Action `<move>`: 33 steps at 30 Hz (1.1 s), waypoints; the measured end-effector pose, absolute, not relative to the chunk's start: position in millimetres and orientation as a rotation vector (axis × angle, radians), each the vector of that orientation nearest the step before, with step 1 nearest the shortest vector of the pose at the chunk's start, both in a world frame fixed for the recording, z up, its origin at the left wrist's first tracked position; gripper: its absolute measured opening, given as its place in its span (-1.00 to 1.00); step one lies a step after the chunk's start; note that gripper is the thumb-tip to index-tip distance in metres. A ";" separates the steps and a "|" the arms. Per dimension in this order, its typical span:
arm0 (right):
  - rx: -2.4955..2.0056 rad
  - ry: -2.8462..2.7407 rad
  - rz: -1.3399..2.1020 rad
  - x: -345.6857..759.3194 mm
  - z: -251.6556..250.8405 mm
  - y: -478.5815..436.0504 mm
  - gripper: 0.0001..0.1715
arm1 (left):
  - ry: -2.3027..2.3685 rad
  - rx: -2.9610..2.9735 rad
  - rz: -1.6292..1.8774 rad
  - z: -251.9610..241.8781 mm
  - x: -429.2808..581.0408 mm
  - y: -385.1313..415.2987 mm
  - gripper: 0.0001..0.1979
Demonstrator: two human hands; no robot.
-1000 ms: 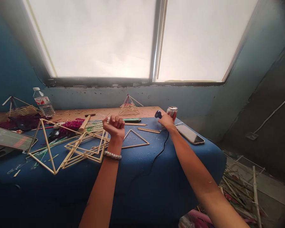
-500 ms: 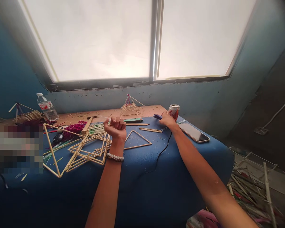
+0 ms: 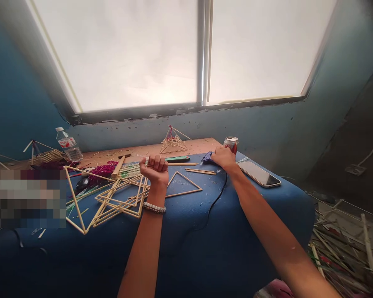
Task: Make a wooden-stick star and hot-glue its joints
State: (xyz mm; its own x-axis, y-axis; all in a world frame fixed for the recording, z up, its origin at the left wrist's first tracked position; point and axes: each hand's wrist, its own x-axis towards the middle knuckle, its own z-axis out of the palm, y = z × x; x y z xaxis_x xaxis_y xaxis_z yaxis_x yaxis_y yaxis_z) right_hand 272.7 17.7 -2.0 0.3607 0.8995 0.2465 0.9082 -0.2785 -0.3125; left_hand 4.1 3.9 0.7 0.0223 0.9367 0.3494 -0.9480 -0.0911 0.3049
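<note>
Partly under the right hand [image 3: 224,158] sits a glue gun [image 3: 207,157].

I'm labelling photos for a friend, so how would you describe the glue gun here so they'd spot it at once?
Under the window, find the blue-covered table. Near its far edge, left of the red drink can, the right hand holds a small blue hot glue gun. Nothing else nearby trails a thin black cord down the cover.
</note>
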 end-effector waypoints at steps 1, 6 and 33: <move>-2.189 -1.582 -0.059 270.1 1.1 15.5 -0.48 | -0.031 0.543 1.571 0.3 4.1 4.2 -0.63; -1.776 -1.971 0.012 241.9 8.5 4.8 -0.67 | -0.052 0.576 1.568 -1.6 4.6 5.2 -0.64; -1.534 -2.137 0.575 184.1 -0.2 -4.6 -0.83 | 0.068 0.752 1.586 4.5 11.5 -1.6 -0.67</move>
State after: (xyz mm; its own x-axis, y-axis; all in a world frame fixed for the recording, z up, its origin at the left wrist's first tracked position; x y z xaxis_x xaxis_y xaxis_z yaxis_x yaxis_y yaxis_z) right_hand 184.1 -4.6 -0.2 -0.2838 0.9521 0.1136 0.7668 0.2964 -0.5693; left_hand 11.5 -1.6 4.5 0.0327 0.9070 0.4198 -0.8680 -0.1824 0.4618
